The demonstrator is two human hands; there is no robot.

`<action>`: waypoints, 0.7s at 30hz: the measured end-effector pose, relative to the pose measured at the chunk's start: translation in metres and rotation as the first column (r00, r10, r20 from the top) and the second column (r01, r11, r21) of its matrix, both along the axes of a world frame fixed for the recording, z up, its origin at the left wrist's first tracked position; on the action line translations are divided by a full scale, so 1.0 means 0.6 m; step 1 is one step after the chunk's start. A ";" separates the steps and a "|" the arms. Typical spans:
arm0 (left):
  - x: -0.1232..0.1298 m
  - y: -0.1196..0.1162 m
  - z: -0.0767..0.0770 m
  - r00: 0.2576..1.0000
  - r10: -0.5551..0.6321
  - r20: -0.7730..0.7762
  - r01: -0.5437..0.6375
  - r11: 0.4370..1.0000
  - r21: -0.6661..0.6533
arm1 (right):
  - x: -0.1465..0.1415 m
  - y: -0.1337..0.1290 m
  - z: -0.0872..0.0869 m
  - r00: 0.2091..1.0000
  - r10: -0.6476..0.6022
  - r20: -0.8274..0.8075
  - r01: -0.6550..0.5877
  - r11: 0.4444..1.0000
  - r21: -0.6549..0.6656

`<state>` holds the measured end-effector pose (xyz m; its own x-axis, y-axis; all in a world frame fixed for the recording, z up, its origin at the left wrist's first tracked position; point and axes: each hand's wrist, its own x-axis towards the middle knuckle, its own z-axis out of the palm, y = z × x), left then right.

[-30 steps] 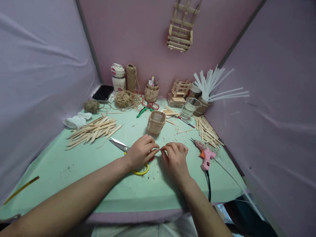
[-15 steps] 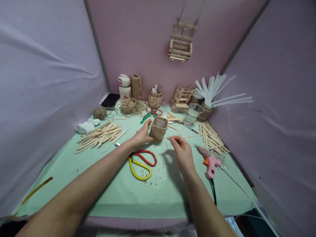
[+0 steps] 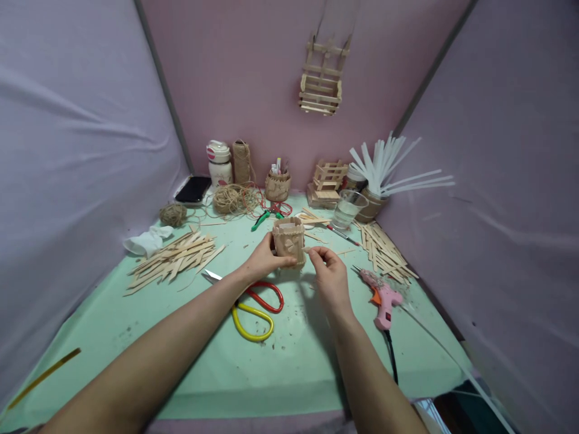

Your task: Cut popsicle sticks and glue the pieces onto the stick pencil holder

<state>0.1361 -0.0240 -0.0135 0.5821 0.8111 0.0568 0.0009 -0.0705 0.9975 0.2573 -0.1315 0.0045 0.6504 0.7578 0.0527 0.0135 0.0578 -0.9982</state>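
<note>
A small wooden cup (image 3: 288,240) with a raised leaf-like shape on its side is at the middle of the table. My left hand (image 3: 266,258) grips it from the left, thumb across its lower front. Just right of the cup, my right hand (image 3: 329,274) pinches a small pale wooden piece (image 3: 307,249), whose tip is at the cup's right side; whether they touch is unclear. Scissors (image 3: 256,311) with one red and one yellow handle lie below my left wrist. A pink glue gun (image 3: 384,298) rests to the right of my right hand.
Wooden strips lie in piles at left (image 3: 174,259) and right (image 3: 384,253). Behind the cup are green-handled pliers (image 3: 266,216), twine (image 3: 233,199), a pen holder (image 3: 277,185) and a clear cup of liquid (image 3: 348,210). White glue sticks (image 3: 384,160) stand at back right.
The cup has been tilted so its decorated side shows more. My left thumb now lies across its front, and my right hand's small piece has come up close to its right side. The view has shifted slightly.
</note>
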 end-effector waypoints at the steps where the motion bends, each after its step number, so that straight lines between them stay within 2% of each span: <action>1: 0.001 -0.007 0.001 1.000 0.007 0.015 -0.007 1.000 -0.025 | 0.000 0.001 0.001 1.000 0.000 0.003 0.000 1.000 0.002; 4: 0.003 -0.021 0.003 0.999 0.037 0.038 -0.034 0.997 -0.064 | -0.002 0.005 0.001 1.000 -0.013 0.007 0.013 1.000 0.013; 9: 0.006 -0.024 -0.002 0.997 0.082 0.013 -0.081 0.995 -0.054 | -0.006 0.012 0.002 0.999 -0.034 -0.028 0.034 0.999 0.016; 15: 0.010 -0.026 -0.010 0.996 0.088 -0.009 -0.089 0.995 -0.044 | -0.008 0.015 -0.001 0.998 -0.047 -0.045 0.047 0.999 0.015; 21: 0.012 -0.033 -0.002 0.996 0.088 0.006 -0.087 0.995 -0.056 | -0.009 0.014 -0.002 0.998 -0.040 -0.045 0.040 0.999 0.008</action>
